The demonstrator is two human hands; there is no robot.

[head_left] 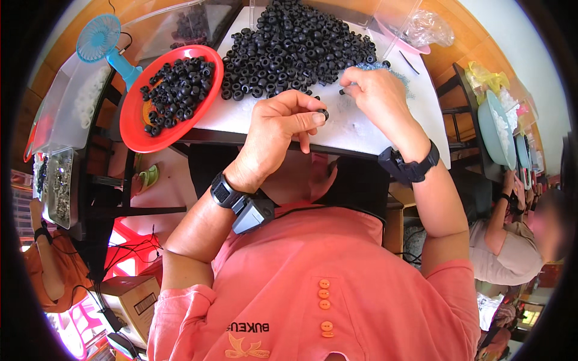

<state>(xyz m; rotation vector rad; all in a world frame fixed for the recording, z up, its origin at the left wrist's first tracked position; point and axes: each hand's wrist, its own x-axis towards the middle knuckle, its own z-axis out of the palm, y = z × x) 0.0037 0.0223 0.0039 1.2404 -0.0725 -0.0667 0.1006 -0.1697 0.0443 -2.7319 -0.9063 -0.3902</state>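
- Pinched between thumb and forefinger of the left hand (278, 129): one small black ring (324, 114), round, matte, with a hole through its middle, held just above the near part of the white table (361, 129).
- Other left fingers curled loosely under, closed on nothing else.
- Right hand (376, 96) just beside, fingertips drawn together on a tiny dark piece (341, 91); too small to tell what kind, or how firmly gripped.
- Both hands close together but apart, over the table's near half.
- Black watch-like band on each wrist; grey device (253, 215) strapped below the left one.
- Just beyond the hands: big heap (295, 42) of the same black rings, spread loose across the table's far half, a few strays at its near edge.
- Pale blue speckled patch (394, 75) on the table beside the right hand; unclear what.
- Left of the heap: red plate (135, 129) overhanging the table edge, holding a smaller pile of black rings.
- Beside the plate: small blue fan (99, 37) on a stand.
- Farther left: clear trays (72, 105) with pale and dark small parts.
- Far right: clear bag (427, 27), a pink dish under it.
- At the right edge: another person (512, 240) seated, a teal bowl (495, 129) near.
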